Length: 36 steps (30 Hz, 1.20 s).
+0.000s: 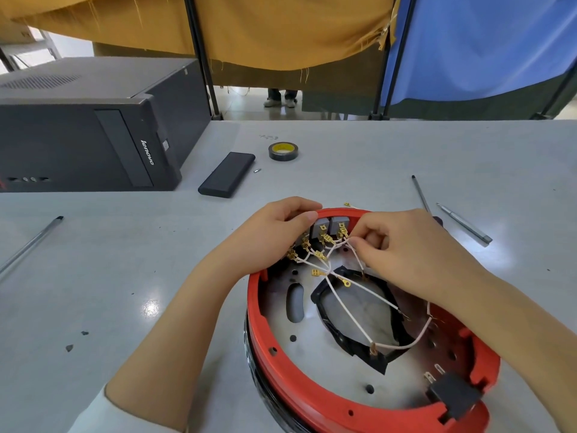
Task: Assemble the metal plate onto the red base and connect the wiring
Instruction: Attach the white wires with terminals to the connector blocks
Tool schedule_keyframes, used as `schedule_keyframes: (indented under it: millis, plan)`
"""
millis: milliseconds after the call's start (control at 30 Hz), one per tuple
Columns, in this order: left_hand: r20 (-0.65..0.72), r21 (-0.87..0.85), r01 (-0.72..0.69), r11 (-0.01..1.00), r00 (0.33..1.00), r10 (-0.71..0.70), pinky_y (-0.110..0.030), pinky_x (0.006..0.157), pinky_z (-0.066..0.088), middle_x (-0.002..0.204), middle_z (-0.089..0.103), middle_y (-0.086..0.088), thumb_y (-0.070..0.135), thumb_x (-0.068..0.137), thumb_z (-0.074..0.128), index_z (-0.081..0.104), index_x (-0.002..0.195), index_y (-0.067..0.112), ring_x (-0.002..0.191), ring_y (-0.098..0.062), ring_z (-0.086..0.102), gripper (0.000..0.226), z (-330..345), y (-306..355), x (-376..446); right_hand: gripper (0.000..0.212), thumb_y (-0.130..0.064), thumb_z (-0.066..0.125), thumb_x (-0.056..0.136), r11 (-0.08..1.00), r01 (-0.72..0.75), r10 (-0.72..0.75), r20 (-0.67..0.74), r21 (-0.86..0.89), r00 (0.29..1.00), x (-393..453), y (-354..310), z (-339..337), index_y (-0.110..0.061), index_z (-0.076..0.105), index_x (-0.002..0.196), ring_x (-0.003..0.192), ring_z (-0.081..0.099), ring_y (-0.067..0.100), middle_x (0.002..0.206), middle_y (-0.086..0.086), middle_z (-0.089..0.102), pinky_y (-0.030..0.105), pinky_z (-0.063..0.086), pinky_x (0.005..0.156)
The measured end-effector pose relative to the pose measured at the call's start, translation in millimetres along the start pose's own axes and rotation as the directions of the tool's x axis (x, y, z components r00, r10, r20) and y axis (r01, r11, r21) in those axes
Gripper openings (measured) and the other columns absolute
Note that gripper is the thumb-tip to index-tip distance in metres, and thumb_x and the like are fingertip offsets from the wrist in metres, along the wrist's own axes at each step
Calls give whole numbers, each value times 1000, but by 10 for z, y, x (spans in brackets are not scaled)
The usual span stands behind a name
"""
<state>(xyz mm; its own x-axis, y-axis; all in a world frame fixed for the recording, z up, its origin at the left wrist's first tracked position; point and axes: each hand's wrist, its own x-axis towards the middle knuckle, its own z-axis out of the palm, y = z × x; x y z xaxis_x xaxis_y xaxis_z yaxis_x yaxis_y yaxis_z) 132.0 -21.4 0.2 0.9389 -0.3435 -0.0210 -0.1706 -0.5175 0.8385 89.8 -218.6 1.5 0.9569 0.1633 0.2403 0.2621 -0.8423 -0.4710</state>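
While the round red plastic base (312, 398) is sitting steady on the grey bench (93, 276), its rigid metal plate (315, 354) already seated, the left hand (268, 242) is gripping the far rim and the right hand (406, 248) is pinching a limp white wire (354, 250); best held near its small brass terminals.

Grey table (374, 151) with tools, a PC and the red base on it.
We see a black computer tower (78, 135) lying at 10 o'clock, a black flat case (227, 174) at 11 beside it, a tiny screw (257, 170) just right of the case, and a roll of black tape (283, 151) near 12. A dark thin rod (420, 192) and a grey pen (465, 224) lie at 2 o'clock; another thin rod (29, 245) at 9. The red base (312, 398) sits at 5 o'clock. Dark chips (69, 348) mark the surface at 8.
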Motion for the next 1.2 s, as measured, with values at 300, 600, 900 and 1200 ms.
schedule_keyframes:
  millis: [300,600,900,1200]
  plan:
    - [3,-2,-6,1000,1000,6,-21,98,43,119,65,14,31,102,46,60,128,29,111,-2,59,29,-2,10,-14,12,-24,61,88,1000,12,-12,-15,7,1000,18,-8,1,-27,66,77,62,56,6,56,-6,61,18,43,65]
    - [16,-38,-24,999,1000,25,-5,87,42,114,67,19,27,103,46,62,125,31,105,6,61,28,-6,0,-1,16,-20,63,84,1000,19,-18,-44,19,999,-10,-36,-1,-27,61,70,59,55,5,53,-7,59,11,41,58]
    - [15,-65,-18,998,1000,19,-12,91,43,111,68,19,27,102,46,63,123,32,104,4,62,27,1,-6,3,16,-20,62,85,1000,16,-16,-15,7,1000,-1,-31,0,-27,60,70,62,56,3,55,-7,61,11,42,61]
    - [8,-99,-35,994,999,36,-16,93,45,112,70,15,24,102,48,65,122,30,104,1,63,27,12,-37,22,15,-19,61,86,999,30,-30,-8,14,1000,13,-19,7,-25,61,73,63,56,6,55,-4,61,13,41,59]
